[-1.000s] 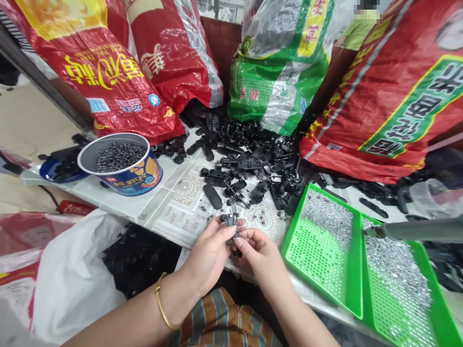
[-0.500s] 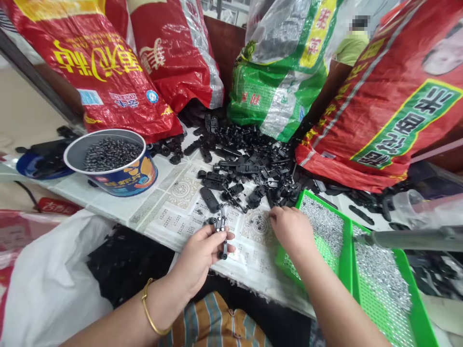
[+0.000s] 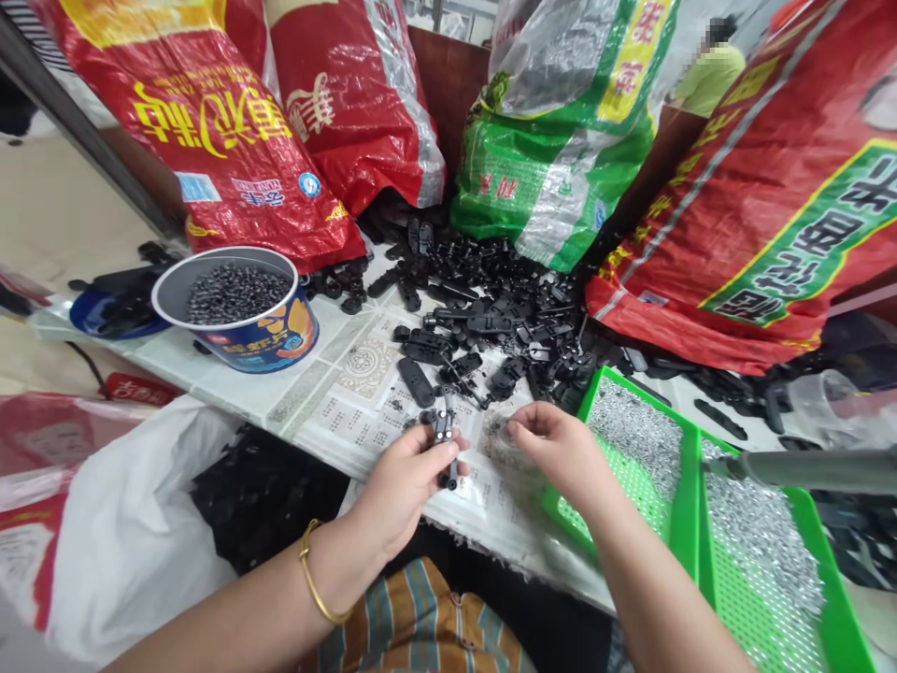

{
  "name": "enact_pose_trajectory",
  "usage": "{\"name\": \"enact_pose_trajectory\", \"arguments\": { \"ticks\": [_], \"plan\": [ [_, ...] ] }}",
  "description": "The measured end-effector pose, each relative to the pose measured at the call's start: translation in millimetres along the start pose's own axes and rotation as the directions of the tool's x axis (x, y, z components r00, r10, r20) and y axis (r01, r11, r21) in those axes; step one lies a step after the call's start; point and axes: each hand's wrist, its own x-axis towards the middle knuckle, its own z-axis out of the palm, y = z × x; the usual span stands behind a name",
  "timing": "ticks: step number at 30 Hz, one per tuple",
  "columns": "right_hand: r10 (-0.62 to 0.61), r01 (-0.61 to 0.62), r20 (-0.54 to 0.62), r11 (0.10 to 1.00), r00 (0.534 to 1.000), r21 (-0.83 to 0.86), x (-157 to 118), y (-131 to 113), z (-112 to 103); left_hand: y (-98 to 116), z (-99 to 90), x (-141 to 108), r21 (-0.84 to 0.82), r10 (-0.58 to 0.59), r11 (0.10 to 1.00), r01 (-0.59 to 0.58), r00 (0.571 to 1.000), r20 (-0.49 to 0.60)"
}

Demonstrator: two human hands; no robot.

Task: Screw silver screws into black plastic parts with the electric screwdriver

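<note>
My left hand [image 3: 405, 477] grips a black jointed plastic assembly [image 3: 444, 428] with silvery round screw heads, just above the table's front edge. Its thumb lies across the piece and the fingers are behind it. To the right, my right hand [image 3: 561, 447] has thumb and forefinger drawn together low over the patterned tabletop; whatever is between them is too small or hidden to make out. Small dark bits lie on the tabletop beside those fingertips. Beyond both hands spreads a heap of black plastic parts [image 3: 491, 322]. A flat black oblong part [image 3: 416, 382] lies closest to the held assembly.
Two green perforated trays [image 3: 690, 505] of small silvery metal pieces stand right, with a grey rod [image 3: 813, 469] over one. A blue tub [image 3: 280, 341] of small dark pieces stands left, near a blue dish [image 3: 82, 318]. Several sacks [image 3: 231, 159] line the back; a person [image 3: 711, 79] is beyond.
The view has shifted slightly, so everything sits further right. My right hand has turned and drawn a little toward the left hand, its fingertips now pinched. My left hand still holds the black assembly.
</note>
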Motion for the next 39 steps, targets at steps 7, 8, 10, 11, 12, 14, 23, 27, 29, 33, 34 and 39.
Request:
{"name": "enact_pose_trajectory", "arguments": {
  "ticks": [7,8,10,11,12,14,23,27,29,33,34,39],
  "plan": [
    [-0.003,-0.186,0.322,0.811,0.947,0.555,-25,-17,15,-11,1.2,7,0.342,0.262,0.902,-0.264,0.964,0.054],
    [0.008,-0.195,0.323,0.812,0.946,0.550,-26,-18,15,-12,0.6,7,0.394,0.281,0.877,-0.275,0.959,0.043],
    [0.020,-0.210,0.331,0.809,0.944,0.549,-28,-19,15,-13,0.4,5,0.462,0.311,0.839,-0.287,0.950,0.024],
    [0.023,-0.215,0.334,0.805,0.942,0.552,-29,-20,14,-13,0.7,4,0.483,0.322,0.826,-0.292,0.946,0.021],
    [0.026,-0.220,0.335,0.801,0.942,0.557,-30,-21,14,-12,1.3,2,0.500,0.333,0.813,-0.298,0.943,0.020],
    [0.031,-0.226,0.334,0.793,0.942,0.565,-33,-21,13,-10,2.8,0,0.525,0.349,0.794,-0.308,0.937,0.021],
    [0.074,-0.285,0.319,0.664,0.945,0.692,-42,-20,22,-12,7.7,1,0.420,0.308,0.866,-0.272,0.951,-0.019],
    [0.099,-0.167,0.135,0.644,0.986,0.746,-51,-22,33,-13,12.3,1,0.146,0.201,0.971,-0.190,0.978,-0.063],
    [0.115,-0.103,0.033,0.674,0.993,0.732,-55,-24,39,-13,14.1,0,0.028,0.151,0.988,-0.150,0.988,-0.030],
    [0.147,-0.063,-0.047,0.660,0.988,0.748,-58,-25,44,-11,14.9,-2,-0.090,0.077,0.993,-0.077,0.997,0.001],
    [0.154,-0.073,-0.035,0.639,0.987,0.766,-57,-24,44,-10,14.5,-3,-0.100,0.059,0.993,-0.057,0.998,0.015],
    [0.204,-0.225,0.133,0.548,0.970,0.806,-50,-17,38,-7,9.9,-5,-0.119,-0.007,0.993,0.017,0.996,0.084]
  ]
}}
